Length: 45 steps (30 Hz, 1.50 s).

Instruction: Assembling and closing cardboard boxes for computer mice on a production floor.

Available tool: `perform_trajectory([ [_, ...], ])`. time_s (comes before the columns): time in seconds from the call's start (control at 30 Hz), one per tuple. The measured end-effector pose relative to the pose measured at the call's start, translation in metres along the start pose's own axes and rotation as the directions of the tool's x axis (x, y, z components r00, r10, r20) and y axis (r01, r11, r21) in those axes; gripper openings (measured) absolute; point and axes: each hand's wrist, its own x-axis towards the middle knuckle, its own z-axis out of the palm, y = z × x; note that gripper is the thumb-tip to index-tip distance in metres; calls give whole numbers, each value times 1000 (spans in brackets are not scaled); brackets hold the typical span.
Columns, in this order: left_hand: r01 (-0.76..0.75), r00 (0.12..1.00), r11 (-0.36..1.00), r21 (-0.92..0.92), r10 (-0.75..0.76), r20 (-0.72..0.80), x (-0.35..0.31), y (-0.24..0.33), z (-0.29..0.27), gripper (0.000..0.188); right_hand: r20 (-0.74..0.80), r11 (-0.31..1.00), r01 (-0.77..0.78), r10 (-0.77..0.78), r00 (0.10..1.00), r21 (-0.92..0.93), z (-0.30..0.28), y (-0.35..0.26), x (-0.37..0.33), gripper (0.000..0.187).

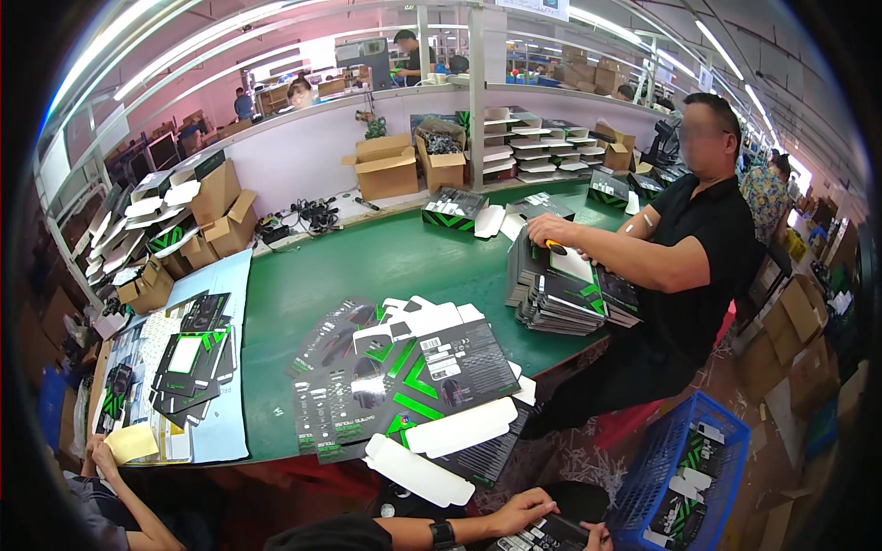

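At the lower edge, my left hand (522, 511), with a dark watch on the wrist, has its fingers curled over a black printed carton (540, 534). My right hand (598, 536) pinches the same carton at its right edge. Most of this carton is cut off by the picture's lower rim. Ahead of my hands, a fanned pile of flat black-and-green cartons (404, 386) covers the near edge of the green table. White flaps (418, 470) of these cartons stick out over that edge.
A blue basket (634, 496) with folded cartons stands at my right. Across the table (367, 262), a co-worker (707, 211) holds an orange-and-black tool over a carton stack (556, 289). At left, another person's hands (99, 455) hold yellow paper. Brown boxes (386, 170) line the back.
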Motion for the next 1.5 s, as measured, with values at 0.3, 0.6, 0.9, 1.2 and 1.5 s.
perform_trajectory([
  [0.3,-21,1000,996,83,22,-16,0,14,0,18,-39,966,168,-178,983,-195,9,-5,-17,28],
  [0.6,-42,996,965,258,20,88,-7,32,4,31,49,968,124,-115,992,-218,7,-28,-17,34],
  [0.9,-146,989,983,114,147,-3,-8,20,-6,8,110,992,98,-89,990,-82,15,-39,-33,29],
  [1.2,7,1000,992,123,-7,-1,-7,46,-2,9,241,968,233,-204,949,-96,0,-32,-33,28],
  [1.5,56,998,988,141,-54,-17,-6,36,0,8,196,966,243,-222,955,-89,2,-13,-34,19],
])
